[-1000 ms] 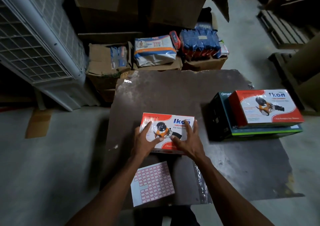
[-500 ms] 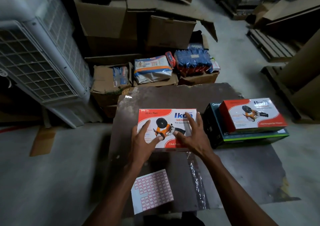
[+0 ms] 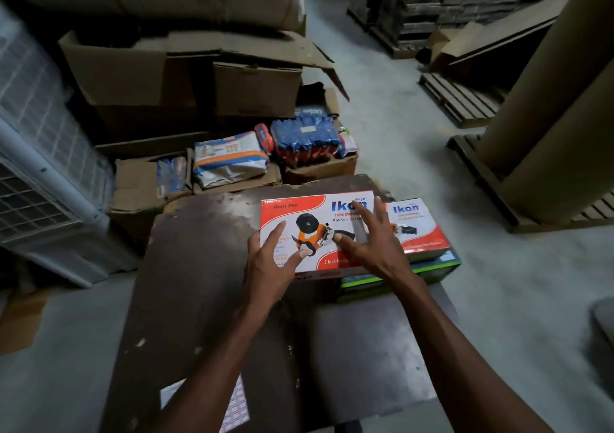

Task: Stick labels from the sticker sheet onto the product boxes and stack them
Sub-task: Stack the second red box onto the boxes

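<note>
A red and white Ikon tape dispenser box point(image 3: 309, 213) is held between my two hands above the dark table point(image 3: 199, 283). My left hand point(image 3: 270, 263) grips its near left edge, thumb on top. My right hand point(image 3: 368, 243) lies spread on its right half. Its right end overlaps a second Ikon box point(image 3: 422, 230), which rests on a dark box with green trim point(image 3: 432, 271). The sticker sheet point(image 3: 236, 406) with red-bordered labels lies at the table's near edge, partly hidden by my left forearm.
Behind the table stand open cardboard cartons point(image 3: 186, 77) and bagged goods, white point(image 3: 229, 158) and blue point(image 3: 305, 135). A white cooler unit point(image 3: 43, 153) stands at the left. Wooden pallets point(image 3: 461, 100) and a large cardboard roll point(image 3: 558, 100) are at the right on the concrete floor.
Both hands have carried the Ikon box away from me and to the right, so that it now overlaps the stacked boxes. The view has tilted up.
</note>
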The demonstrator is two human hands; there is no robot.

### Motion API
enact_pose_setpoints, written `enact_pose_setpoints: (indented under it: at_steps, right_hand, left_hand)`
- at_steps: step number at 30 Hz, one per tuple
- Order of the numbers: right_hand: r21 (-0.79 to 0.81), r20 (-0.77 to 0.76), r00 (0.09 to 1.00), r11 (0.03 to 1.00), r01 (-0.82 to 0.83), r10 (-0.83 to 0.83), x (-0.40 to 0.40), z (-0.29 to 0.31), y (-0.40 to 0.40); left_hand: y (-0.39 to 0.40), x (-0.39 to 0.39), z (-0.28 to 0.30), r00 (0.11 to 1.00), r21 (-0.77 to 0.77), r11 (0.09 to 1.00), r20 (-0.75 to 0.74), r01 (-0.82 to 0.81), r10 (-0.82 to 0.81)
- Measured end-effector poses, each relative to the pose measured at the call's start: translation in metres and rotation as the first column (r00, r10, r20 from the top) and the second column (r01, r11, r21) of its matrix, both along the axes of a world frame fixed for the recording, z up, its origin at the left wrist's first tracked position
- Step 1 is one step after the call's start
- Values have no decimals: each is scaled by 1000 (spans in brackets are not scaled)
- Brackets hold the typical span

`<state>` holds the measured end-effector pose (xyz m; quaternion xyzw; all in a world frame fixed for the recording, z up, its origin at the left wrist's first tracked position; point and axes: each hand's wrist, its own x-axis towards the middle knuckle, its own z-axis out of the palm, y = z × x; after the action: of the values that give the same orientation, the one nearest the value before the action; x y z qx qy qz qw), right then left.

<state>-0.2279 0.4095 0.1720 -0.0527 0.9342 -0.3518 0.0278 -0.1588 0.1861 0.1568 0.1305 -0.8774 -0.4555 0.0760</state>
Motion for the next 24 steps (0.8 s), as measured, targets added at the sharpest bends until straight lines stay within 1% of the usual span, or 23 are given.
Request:
enact_pose_setpoints:
  at_steps: [6, 10, 17, 20, 24]
  right_hand:
    - [4, 39, 999, 999, 32, -32, -53, -4, 99]
    - [-29, 62, 998, 1000, 5, -3, -85, -17, 148]
    - [-23, 111, 994, 1000, -19, 21, -120, -35, 184]
    - [-43, 138, 990, 999, -31, 36, -130, -46, 192]
    - [-67, 128, 990, 997, -50, 59, -143, -59, 200]
  left_hand:
    - [90, -46, -2, 997, 21, 997, 8, 74, -74]
    - [126, -73, -10, 993, 14, 994, 36, 109, -110]
    - [158, -100, -22, 988, -25, 991, 80, 134, -131]
    - [163, -107, -27, 988, -38, 991, 90, 131, -128]
    - [167, -110, -31, 989, -47, 992, 92, 117, -113]
